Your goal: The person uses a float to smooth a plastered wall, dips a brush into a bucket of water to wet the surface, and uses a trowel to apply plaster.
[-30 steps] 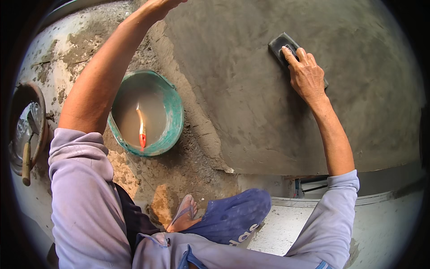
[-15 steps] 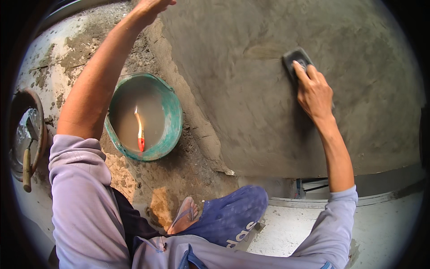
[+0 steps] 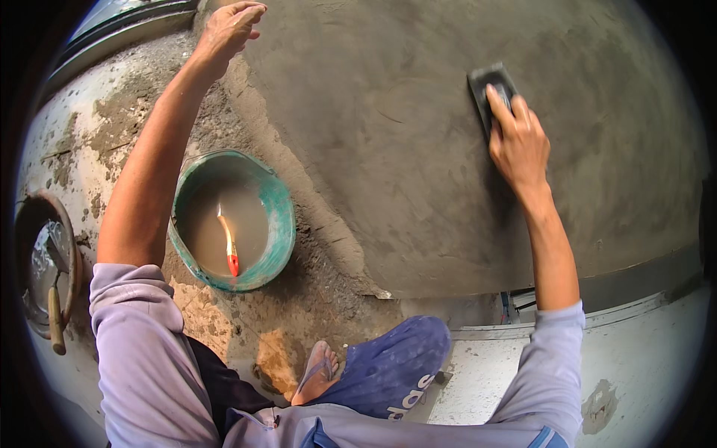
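Observation:
My right hand [image 3: 520, 149] grips a dark rectangular plastering float [image 3: 491, 76], which lies against a broad surface of wet grey cement [image 3: 388, 187]. Smears and faint curved marks show on the cement around it. My left hand [image 3: 228, 33] is raised at the upper left, beside the rough cement edge. Its fingers curve loosely, the thumb stands apart, and nothing shows in it. Below my left forearm sits a green bucket [image 3: 280, 224] of murky water. A paintbrush [image 3: 228, 243] with a red and pale handle lies in that water.
At far left a round tub [image 3: 75, 261] holds a trowel [image 3: 55, 313] with a wooden handle. Crumbly mortar [image 3: 328, 246] borders the cement. My sandalled foot [image 3: 320, 369] rests near the bucket. A white ledge [image 3: 478, 366] runs along the lower right.
The view has shifted, so the bucket and tub appear lower. My left hand has come further into the picture. The float has shifted slightly up and left in the picture, still in my right hand.

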`<control>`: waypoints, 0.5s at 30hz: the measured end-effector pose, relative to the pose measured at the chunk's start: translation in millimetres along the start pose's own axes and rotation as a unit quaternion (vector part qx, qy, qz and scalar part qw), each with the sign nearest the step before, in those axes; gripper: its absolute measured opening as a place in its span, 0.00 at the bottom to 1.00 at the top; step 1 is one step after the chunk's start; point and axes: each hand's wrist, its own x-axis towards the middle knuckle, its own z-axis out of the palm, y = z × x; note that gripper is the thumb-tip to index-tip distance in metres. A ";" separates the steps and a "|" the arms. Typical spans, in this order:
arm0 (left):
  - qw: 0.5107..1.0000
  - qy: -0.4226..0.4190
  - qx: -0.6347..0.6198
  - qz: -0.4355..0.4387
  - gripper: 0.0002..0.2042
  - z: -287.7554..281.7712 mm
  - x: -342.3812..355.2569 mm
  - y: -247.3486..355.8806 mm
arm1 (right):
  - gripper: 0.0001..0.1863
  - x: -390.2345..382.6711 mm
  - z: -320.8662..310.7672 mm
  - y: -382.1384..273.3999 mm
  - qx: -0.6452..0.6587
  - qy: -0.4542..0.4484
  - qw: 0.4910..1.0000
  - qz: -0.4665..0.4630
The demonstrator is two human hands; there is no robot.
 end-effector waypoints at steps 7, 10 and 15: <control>0.998 -0.065 0.002 0.015 0.23 30.8 -37.0 46.3 | 0.30 -42.1 34.4 -50.7 0.029 -0.114 0.991 -0.061; 0.999 -0.030 0.017 0.007 0.22 11.0 -26.1 42.1 | 0.30 -33.8 3.0 -14.7 -0.014 -0.064 0.998 -0.011; 0.995 -0.093 -0.015 0.015 0.25 49.4 -34.6 49.5 | 0.28 8.5 20.2 -16.0 -0.024 -0.041 0.999 0.023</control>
